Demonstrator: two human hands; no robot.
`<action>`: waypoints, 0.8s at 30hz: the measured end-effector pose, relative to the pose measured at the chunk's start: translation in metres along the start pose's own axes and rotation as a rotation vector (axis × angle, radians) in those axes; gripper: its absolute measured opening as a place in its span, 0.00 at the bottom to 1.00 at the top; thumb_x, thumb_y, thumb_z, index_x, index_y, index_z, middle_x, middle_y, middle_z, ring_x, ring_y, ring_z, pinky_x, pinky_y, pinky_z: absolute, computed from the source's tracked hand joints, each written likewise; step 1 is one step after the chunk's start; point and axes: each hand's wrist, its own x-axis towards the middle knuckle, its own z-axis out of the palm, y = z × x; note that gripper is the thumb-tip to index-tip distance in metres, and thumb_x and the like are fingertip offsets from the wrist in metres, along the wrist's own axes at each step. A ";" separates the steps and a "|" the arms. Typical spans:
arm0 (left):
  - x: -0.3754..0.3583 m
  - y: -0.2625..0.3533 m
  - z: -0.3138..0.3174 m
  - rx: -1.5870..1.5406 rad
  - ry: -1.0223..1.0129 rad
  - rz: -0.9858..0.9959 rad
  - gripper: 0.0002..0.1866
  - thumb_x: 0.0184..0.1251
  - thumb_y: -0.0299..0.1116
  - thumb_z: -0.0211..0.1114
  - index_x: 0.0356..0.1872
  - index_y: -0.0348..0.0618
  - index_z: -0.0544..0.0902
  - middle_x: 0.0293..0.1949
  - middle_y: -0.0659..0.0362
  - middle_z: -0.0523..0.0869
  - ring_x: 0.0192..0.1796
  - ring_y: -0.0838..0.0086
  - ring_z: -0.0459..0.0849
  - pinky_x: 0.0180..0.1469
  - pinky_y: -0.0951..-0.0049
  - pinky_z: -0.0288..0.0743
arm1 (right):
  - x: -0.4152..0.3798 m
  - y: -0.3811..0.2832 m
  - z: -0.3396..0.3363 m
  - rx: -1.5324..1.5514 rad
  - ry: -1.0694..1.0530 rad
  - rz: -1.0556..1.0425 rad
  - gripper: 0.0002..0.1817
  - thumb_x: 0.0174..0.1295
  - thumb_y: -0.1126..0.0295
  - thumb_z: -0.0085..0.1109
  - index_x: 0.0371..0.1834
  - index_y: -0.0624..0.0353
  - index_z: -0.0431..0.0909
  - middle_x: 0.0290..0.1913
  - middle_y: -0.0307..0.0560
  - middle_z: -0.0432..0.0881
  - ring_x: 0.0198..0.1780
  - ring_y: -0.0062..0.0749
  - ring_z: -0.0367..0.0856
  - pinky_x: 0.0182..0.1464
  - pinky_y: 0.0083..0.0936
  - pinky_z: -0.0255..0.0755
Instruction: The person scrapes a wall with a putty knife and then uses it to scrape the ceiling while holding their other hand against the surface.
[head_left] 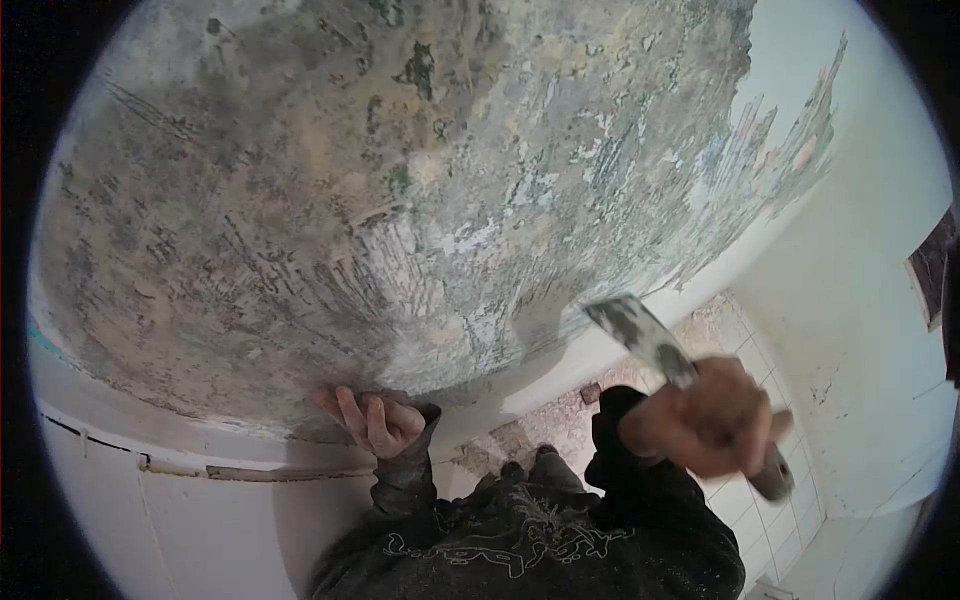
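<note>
A patchy, scraped wall (330,180) with grey, tan and greenish stains fills the upper part of the head view. My right hand (705,420) is wrapped round the handle of a putty knife (645,338), whose flat, smeared blade points up and left toward the wall's lower right part. The handle's end sticks out below my fist. At the lower edge of the stained area, my left hand (375,422) has its palm turned up and its fingers apart and slightly bent, fingertips right at the wall. Nothing shows in it.
White coating (790,60) with a ragged edge borders the bare patch at the upper right. A pale wall (860,330) rises on the right. Below lies a tiled floor (745,530) with crumbs and flakes. A narrow ledge (270,474) runs along the lower left.
</note>
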 end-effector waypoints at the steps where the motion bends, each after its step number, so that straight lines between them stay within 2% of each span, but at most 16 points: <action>1: 0.000 -0.001 0.001 -0.002 0.026 0.027 0.18 0.68 0.30 0.42 0.55 0.41 0.70 0.61 0.40 0.66 0.67 0.45 0.58 0.66 0.36 0.50 | 0.009 -0.006 0.019 -0.608 -0.064 -0.030 0.08 0.45 0.76 0.58 0.28 0.57 0.69 0.18 0.39 0.68 0.21 0.26 0.65 0.25 0.20 0.63; 4: -0.004 -0.002 -0.002 -0.001 -0.008 -0.008 0.23 0.55 0.19 0.40 0.54 0.43 0.68 0.60 0.41 0.67 0.66 0.37 0.55 0.66 0.34 0.47 | 0.005 0.030 0.004 -1.197 -0.506 0.092 0.06 0.61 0.67 0.49 0.32 0.57 0.70 0.32 0.37 0.74 0.30 0.24 0.71 0.29 0.22 0.67; 5: -0.002 -0.005 0.002 -0.005 0.005 0.015 0.23 0.55 0.19 0.40 0.54 0.42 0.68 0.60 0.41 0.67 0.66 0.37 0.55 0.66 0.34 0.48 | 0.007 0.030 0.000 -0.575 -0.305 -0.168 0.07 0.62 0.69 0.47 0.26 0.56 0.66 0.24 0.35 0.68 0.22 0.21 0.64 0.21 0.19 0.58; 7: 0.000 -0.005 0.000 -0.005 0.002 0.042 0.23 0.55 0.20 0.40 0.54 0.42 0.68 0.60 0.41 0.67 0.66 0.37 0.55 0.66 0.34 0.48 | 0.017 0.006 0.025 -0.202 -0.096 -0.655 0.14 0.64 0.66 0.47 0.19 0.53 0.62 0.15 0.31 0.62 0.15 0.14 0.57 0.16 0.12 0.49; 8: -0.002 -0.004 -0.003 0.003 -0.009 0.031 0.23 0.55 0.20 0.40 0.55 0.41 0.68 0.60 0.41 0.67 0.67 0.38 0.55 0.66 0.35 0.48 | 0.005 0.024 -0.008 -0.324 -0.114 -0.523 0.06 0.58 0.73 0.52 0.25 0.56 0.67 0.18 0.35 0.68 0.19 0.20 0.65 0.20 0.16 0.59; 9: -0.004 -0.004 -0.004 0.009 -0.018 0.022 0.23 0.56 0.20 0.40 0.55 0.41 0.68 0.60 0.42 0.67 0.67 0.38 0.55 0.66 0.35 0.48 | -0.006 0.042 -0.041 -0.456 -0.144 -0.395 0.05 0.52 0.79 0.57 0.31 0.59 0.73 0.21 0.39 0.75 0.24 0.25 0.74 0.24 0.19 0.68; 11: -0.003 -0.003 -0.003 -0.011 -0.025 0.013 0.23 0.56 0.21 0.40 0.55 0.40 0.69 0.61 0.42 0.67 0.67 0.39 0.54 0.66 0.36 0.48 | -0.028 0.096 -0.037 -0.755 -0.051 -0.062 0.06 0.50 0.78 0.60 0.31 0.60 0.74 0.23 0.41 0.77 0.24 0.27 0.75 0.26 0.22 0.69; 13: 0.000 -0.003 -0.002 -0.051 -0.031 0.014 0.22 0.57 0.22 0.40 0.54 0.39 0.70 0.61 0.42 0.67 0.68 0.40 0.54 0.66 0.36 0.47 | -0.036 0.094 -0.039 -0.920 -0.139 0.007 0.06 0.52 0.76 0.60 0.31 0.61 0.74 0.24 0.45 0.78 0.25 0.30 0.76 0.28 0.24 0.69; 14: 0.004 -0.002 0.003 -0.031 -0.029 0.008 0.22 0.58 0.22 0.40 0.55 0.39 0.70 0.62 0.43 0.67 0.68 0.40 0.54 0.66 0.37 0.46 | -0.041 0.073 -0.043 -0.952 -0.289 -0.085 0.05 0.53 0.76 0.59 0.30 0.62 0.73 0.24 0.47 0.78 0.26 0.33 0.77 0.29 0.25 0.69; 15: 0.008 0.001 0.005 -0.008 -0.046 0.000 0.21 0.59 0.23 0.40 0.55 0.40 0.70 0.62 0.43 0.66 0.68 0.40 0.53 0.66 0.37 0.45 | -0.041 0.057 -0.033 -0.940 -0.241 -0.233 0.05 0.63 0.74 0.45 0.29 0.59 0.64 0.16 0.43 0.74 0.19 0.26 0.72 0.26 0.24 0.68; 16: 0.010 0.003 0.002 0.014 -0.068 -0.007 0.21 0.61 0.24 0.41 0.55 0.41 0.70 0.63 0.44 0.65 0.68 0.40 0.53 0.67 0.38 0.44 | -0.043 0.055 -0.044 -0.759 -0.287 -0.287 0.03 0.63 0.74 0.44 0.32 0.59 0.63 0.17 0.46 0.75 0.20 0.29 0.75 0.27 0.25 0.70; 18: 0.011 0.006 0.000 0.155 -0.176 -0.027 0.21 0.63 0.28 0.41 0.58 0.43 0.69 0.65 0.46 0.62 0.69 0.40 0.51 0.67 0.38 0.40 | -0.066 0.058 -0.069 -0.686 -0.178 -0.170 0.05 0.60 0.74 0.50 0.29 0.60 0.66 0.18 0.46 0.76 0.20 0.30 0.75 0.25 0.24 0.69; 20: 0.010 0.012 0.003 0.213 -0.239 -0.070 0.21 0.65 0.32 0.42 0.60 0.46 0.68 0.67 0.48 0.59 0.70 0.41 0.47 0.67 0.38 0.35 | -0.081 0.069 -0.089 -0.821 -0.226 -0.316 0.10 0.45 0.78 0.62 0.22 0.57 0.67 0.15 0.44 0.73 0.16 0.33 0.73 0.22 0.25 0.68; 21: 0.008 0.018 0.007 0.207 -0.251 -0.106 0.22 0.66 0.35 0.42 0.61 0.47 0.67 0.68 0.49 0.58 0.70 0.41 0.45 0.67 0.37 0.32 | -0.089 0.069 -0.106 -0.761 -0.551 -0.141 0.12 0.42 0.76 0.64 0.22 0.52 0.66 0.16 0.41 0.73 0.16 0.33 0.73 0.20 0.26 0.66; 22: 0.007 0.023 0.010 0.204 -0.260 -0.144 0.23 0.67 0.37 0.43 0.62 0.48 0.66 0.69 0.50 0.56 0.71 0.41 0.43 0.66 0.37 0.29 | -0.102 0.066 -0.106 -0.827 -0.650 0.019 0.10 0.42 0.72 0.64 0.24 0.50 0.70 0.18 0.38 0.73 0.16 0.34 0.72 0.18 0.28 0.65; 24: -0.007 0.030 0.014 0.194 -0.332 -0.110 0.24 0.67 0.40 0.43 0.64 0.51 0.64 0.69 0.50 0.55 0.71 0.41 0.39 0.65 0.36 0.25 | -0.129 0.067 -0.109 -0.913 -0.922 0.104 0.12 0.41 0.71 0.64 0.28 0.51 0.72 0.25 0.40 0.75 0.24 0.35 0.77 0.22 0.30 0.67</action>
